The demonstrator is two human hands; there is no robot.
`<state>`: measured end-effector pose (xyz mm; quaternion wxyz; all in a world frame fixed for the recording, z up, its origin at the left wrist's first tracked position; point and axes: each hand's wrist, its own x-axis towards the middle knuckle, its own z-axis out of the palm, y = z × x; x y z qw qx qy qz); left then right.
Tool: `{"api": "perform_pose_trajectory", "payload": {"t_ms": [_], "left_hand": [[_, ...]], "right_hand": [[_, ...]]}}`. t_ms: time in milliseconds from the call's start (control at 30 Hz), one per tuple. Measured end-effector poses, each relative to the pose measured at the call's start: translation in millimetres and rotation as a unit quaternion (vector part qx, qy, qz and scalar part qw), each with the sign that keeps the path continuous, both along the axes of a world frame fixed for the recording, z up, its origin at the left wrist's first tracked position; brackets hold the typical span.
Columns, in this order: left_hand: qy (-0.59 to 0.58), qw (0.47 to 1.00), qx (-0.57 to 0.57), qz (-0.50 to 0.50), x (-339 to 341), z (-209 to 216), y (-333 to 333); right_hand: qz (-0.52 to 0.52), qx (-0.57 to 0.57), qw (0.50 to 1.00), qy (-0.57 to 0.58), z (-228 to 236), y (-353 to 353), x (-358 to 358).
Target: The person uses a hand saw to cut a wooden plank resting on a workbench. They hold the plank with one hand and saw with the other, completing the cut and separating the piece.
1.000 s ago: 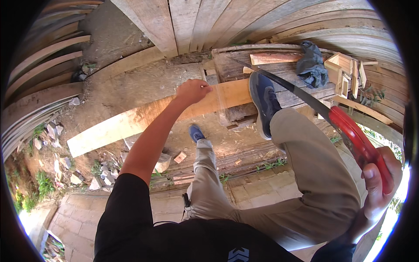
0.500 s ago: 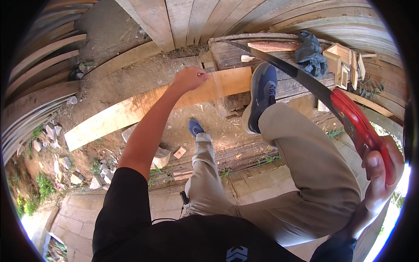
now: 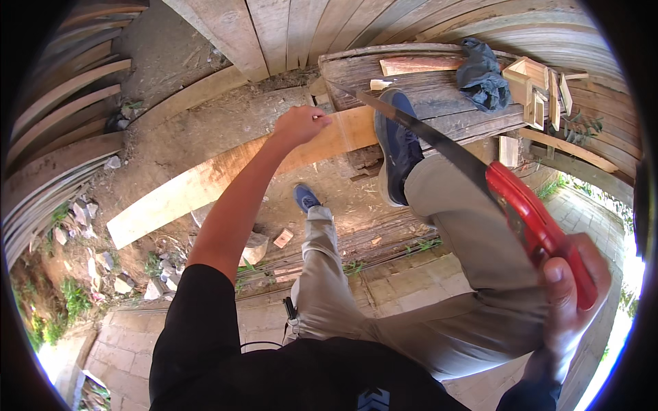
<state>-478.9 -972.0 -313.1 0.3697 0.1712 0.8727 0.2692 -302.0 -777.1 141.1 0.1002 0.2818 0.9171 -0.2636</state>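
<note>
A long light-coloured wooden board (image 3: 185, 190) slants across the middle, its right end on a low weathered timber bench (image 3: 445, 123). My right foot, in a blue shoe (image 3: 399, 144), rests at that end. Over the board, my left hand (image 3: 300, 126) is closed, with a small pale tip at the fingers that I cannot identify. At the right, my right hand (image 3: 574, 288) grips the red handle of a handsaw (image 3: 439, 140). Its dark blade reaches up and left, passing in front of the shoe, with its tip near the bench's left end.
On the bench lie a dark crumpled plastic bag (image 3: 483, 75), a reddish wood strip (image 3: 419, 65) and small wooden frames (image 3: 534, 85). Plank walls (image 3: 288, 27) stand at the back. Stones (image 3: 161, 274) are scattered at the left, and a brick pavement (image 3: 404, 291) runs in front.
My right hand has brought the handsaw left and lower, so its blade now crosses in front of the shoe. The left hand stays closed over the board.
</note>
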Motion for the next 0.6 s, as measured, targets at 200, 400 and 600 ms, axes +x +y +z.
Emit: {"api": "perform_pose_trajectory", "payload": {"t_ms": [200, 400, 600], "left_hand": [[0.02, 0.998, -0.036, -0.055, -0.1, 6.1, 0.7], [0.071, 0.993, -0.05, -0.079, 5.8, -4.5, -7.9], [0.054, 0.992, -0.068, -0.093, 4.1, -2.6, -6.1]], "right_hand": [[-0.115, -0.126, 0.974, 0.15, -88.5, -41.6, 67.8], [-0.231, -0.171, 0.942, 0.172, -180.9, -74.9, 114.1], [-0.183, -0.155, 0.95, 0.202, -188.7, -68.0, 128.4]]}}
